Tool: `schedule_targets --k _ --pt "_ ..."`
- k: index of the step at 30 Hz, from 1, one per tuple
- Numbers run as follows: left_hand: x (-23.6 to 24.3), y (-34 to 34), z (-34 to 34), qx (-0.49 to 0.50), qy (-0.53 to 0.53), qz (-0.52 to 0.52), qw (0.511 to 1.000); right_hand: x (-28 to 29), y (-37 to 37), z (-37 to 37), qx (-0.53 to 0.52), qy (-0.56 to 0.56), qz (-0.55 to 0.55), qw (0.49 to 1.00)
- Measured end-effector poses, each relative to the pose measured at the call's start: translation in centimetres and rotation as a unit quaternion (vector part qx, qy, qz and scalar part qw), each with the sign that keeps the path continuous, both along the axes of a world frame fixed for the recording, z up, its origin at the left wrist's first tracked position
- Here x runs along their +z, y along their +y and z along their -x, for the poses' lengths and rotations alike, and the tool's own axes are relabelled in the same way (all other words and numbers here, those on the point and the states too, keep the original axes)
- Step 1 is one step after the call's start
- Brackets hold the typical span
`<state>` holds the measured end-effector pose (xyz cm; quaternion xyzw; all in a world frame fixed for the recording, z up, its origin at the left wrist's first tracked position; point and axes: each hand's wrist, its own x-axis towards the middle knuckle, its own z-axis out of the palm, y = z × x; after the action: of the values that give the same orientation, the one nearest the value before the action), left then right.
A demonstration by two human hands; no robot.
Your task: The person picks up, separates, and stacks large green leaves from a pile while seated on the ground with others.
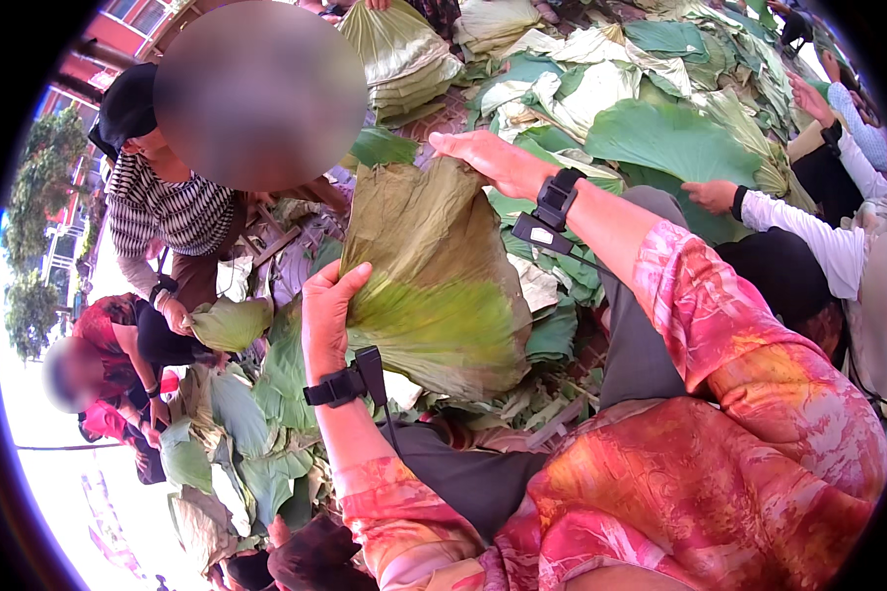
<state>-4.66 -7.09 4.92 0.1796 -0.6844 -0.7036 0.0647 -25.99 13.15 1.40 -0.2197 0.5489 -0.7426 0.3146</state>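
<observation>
**Broad leaf (434, 325) spread open between both grips**

From where I stand, the left grip (327, 307) is clamped on the leaf's left edge, thumb lying over the near face. The right grip (493, 163) is above and to the right of it, straight fingers across the leaf's top edge; its thumb is hidden, so I cannot tell whether it is pinched together. The leaf hangs between and below them, brown toward the right grip, yellow-green lower down.

The step in hand, I judge, is handling this single leaf and holding it out flat. Any next move calls for both edges to be guided together with light, even tension: the brown part looks dry and could tear.

Just below each grip sits a black wrist strap (335, 387). Left of and below the left grip lies a spread of loose green leaves (241, 414). Right of the right grip, a co-worker's hand (710, 195) is at the edge of a large green leaf (675, 143).

Farther out, to the left of the left grip, a co-worker in a striped top (172, 212) holds a pale green leaf (232, 323). Beyond the right grip, up and to its left, stands a stack of folded leaves (404, 69); up and to its right spreads a pale heap of leaves (601, 94).
</observation>
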Motion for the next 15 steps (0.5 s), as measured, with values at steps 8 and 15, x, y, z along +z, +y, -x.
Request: schedule_targets --k 8,15 --pt "1.0 1.7 0.1 -0.083 -0.037 0.028 0.995 0.8 0.3 -0.7 0.074 0.212 -0.157 0.962" --pt "0.2 0.7 -0.1 -0.062 -0.043 0.05 0.996 1.3 -0.1 0.0 0.063 0.103 -0.058 0.991"
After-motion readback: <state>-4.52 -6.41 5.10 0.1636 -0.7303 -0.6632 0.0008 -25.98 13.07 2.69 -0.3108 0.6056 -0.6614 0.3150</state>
